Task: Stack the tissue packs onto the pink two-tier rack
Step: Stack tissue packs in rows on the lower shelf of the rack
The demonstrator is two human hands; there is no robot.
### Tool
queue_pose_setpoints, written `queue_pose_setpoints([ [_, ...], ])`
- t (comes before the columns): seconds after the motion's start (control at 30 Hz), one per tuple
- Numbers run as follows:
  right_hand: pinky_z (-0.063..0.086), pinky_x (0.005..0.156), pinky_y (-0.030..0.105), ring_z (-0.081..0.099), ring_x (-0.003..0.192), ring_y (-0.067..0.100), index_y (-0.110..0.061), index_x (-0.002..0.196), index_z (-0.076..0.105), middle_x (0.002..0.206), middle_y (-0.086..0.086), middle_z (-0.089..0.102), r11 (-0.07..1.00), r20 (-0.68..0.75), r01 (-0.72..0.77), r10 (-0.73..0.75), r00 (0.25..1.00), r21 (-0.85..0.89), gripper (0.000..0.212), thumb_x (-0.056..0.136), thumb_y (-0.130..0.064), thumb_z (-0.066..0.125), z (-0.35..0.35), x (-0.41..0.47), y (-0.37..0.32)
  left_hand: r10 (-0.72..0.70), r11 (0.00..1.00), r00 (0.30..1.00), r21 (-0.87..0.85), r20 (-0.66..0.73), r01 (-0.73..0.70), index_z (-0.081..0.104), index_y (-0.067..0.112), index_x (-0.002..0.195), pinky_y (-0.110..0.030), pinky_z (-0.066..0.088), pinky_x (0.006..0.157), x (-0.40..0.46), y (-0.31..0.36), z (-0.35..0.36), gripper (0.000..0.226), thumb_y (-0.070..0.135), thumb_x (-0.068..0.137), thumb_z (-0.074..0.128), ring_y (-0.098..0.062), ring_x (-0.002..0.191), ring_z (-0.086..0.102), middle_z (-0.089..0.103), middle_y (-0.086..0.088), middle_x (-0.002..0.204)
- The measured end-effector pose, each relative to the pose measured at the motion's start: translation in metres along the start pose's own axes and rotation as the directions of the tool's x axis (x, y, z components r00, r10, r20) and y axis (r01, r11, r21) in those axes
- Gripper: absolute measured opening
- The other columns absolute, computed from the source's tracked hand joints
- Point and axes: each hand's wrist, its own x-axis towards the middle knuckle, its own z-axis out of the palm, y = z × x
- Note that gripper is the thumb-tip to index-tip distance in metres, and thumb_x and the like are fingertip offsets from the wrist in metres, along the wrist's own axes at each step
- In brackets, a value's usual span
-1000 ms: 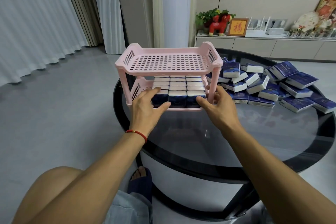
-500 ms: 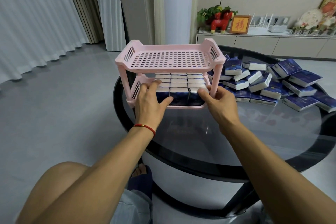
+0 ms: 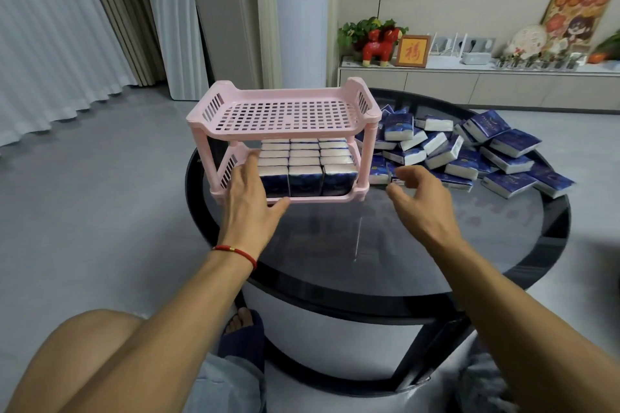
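The pink two-tier rack (image 3: 285, 126) stands at the left of the round glass table (image 3: 385, 245). Its lower tier is filled with rows of blue-and-white tissue packs (image 3: 303, 174); the perforated top tier holds nothing. My left hand (image 3: 250, 198) rests against the front left of the lower tier, fingers straight on the leftmost pack, thumb on the front rim. My right hand (image 3: 416, 194) hovers just right of the rack, fingers loosely curled, holding nothing. A loose pile of several tissue packs (image 3: 469, 151) lies to the right of the rack.
The table's front half is bare glass. A low white cabinet (image 3: 469, 84) with ornaments runs along the back wall, and a tall white unit (image 3: 302, 20) stands behind the rack. My knee (image 3: 84, 355) and a slippered foot (image 3: 241, 329) are below the table's left edge.
My right hand has come off the rack's front right post and moved right toward the loose pile. The left hand stays on the lower tier's front left.
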Motion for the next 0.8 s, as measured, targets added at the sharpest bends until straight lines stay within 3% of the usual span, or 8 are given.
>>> queue_pose_setpoints([
  [0.17,0.037,0.109,0.051,0.038,0.137,0.032,-0.013,0.143,0.045,0.149,0.012,0.043,0.925,-0.224,-0.091,0.006,0.974,-0.369,0.055,0.090,-0.019,0.062,-0.029,0.022,0.036,0.189,0.956,0.974,0.251,-0.122,-0.154,0.044,0.010,0.144,-0.051,0.053,0.094,-0.029,0.019,-0.013,0.074,0.010,0.078,0.078,-0.037,0.120,0.050,0.048,-0.019,0.129],
  [0.27,0.026,0.116,0.060,0.015,0.153,0.032,-0.019,0.154,0.031,0.167,0.006,0.019,0.870,-0.153,-0.074,-0.002,0.988,-0.487,0.066,0.096,-0.019,0.060,-0.044,0.039,0.050,0.309,0.936,0.945,0.209,-0.106,-0.282,0.053,0.011,0.131,-0.048,0.053,0.092,-0.043,0.036,-0.006,0.061,0.006,0.075,0.074,-0.032,0.111,0.051,0.051,-0.013,0.119],
  [0.37,0.034,0.111,0.058,0.031,0.147,0.033,-0.017,0.149,0.041,0.158,0.008,0.040,0.842,-0.106,-0.031,-0.031,0.994,-0.539,0.057,0.097,-0.019,0.063,-0.047,0.050,0.067,0.355,0.927,0.934,0.143,-0.036,-0.347,0.057,0.011,0.129,-0.046,0.053,0.089,-0.052,0.050,0.008,0.058,0.005,0.073,0.072,-0.030,0.107,0.052,0.052,-0.010,0.119],
  [0.53,0.051,0.087,0.048,0.055,0.105,0.031,-0.014,0.119,0.062,0.118,0.011,0.066,0.855,-0.194,0.083,-0.209,0.958,-0.511,0.027,0.093,-0.009,0.066,-0.060,0.040,0.074,0.376,0.926,0.926,0.008,0.044,-0.377,0.061,0.014,0.126,-0.039,0.054,0.089,-0.060,0.075,0.027,0.053,0.003,0.075,0.071,-0.025,0.108,0.053,0.055,-0.006,0.120],
  [0.6,0.054,0.083,0.043,0.062,0.098,0.025,-0.014,0.120,0.067,0.113,0.006,0.070,0.935,-0.275,0.072,-0.175,0.945,-0.348,0.022,0.099,-0.019,0.062,-0.074,0.031,0.070,0.353,0.934,0.928,-0.097,0.117,-0.343,0.061,0.017,0.127,-0.029,0.049,0.093,-0.063,0.087,0.035,0.049,0.004,0.081,0.069,-0.019,0.112,0.051,0.054,-0.001,0.122],
  [0.67,0.056,0.085,0.038,0.067,0.098,0.018,-0.016,0.119,0.070,0.111,-0.001,0.072,1.000,-0.334,-0.011,0.016,0.943,0.017,0.024,0.100,-0.027,0.061,-0.089,0.018,0.059,0.308,0.933,0.931,-0.254,0.196,-0.255,0.062,0.019,0.125,-0.024,0.046,0.098,-0.065,0.098,0.041,0.042,0.004,0.086,0.067,-0.014,0.116,0.051,0.054,0.002,0.123],
  [0.73,0.058,0.079,0.034,0.070,0.096,0.019,-0.018,0.106,0.074,0.110,0.004,0.074,0.899,-0.219,-0.127,0.236,0.947,0.419,0.017,0.102,-0.024,0.058,-0.102,0.001,0.044,0.257,0.902,0.932,-0.409,0.254,-0.137,0.063,0.021,0.120,-0.030,0.054,0.098,-0.067,0.113,0.045,0.034,0.006,0.090,0.067,-0.010,0.111,0.056,0.057,0.005,0.121],
  [0.8,0.058,0.075,0.034,0.070,0.092,0.023,-0.019,0.097,0.073,0.105,0.011,0.075,0.806,-0.052,-0.220,0.296,0.954,0.549,0.020,0.104,-0.021,0.055,-0.106,-0.014,0.031,0.201,0.874,0.929,-0.485,0.311,-0.027,0.063,0.023,0.121,-0.028,0.058,0.090,-0.067,0.123,0.047,0.030,0.012,0.093,0.068,-0.007,0.102,0.061,0.060,0.006,0.118],
])
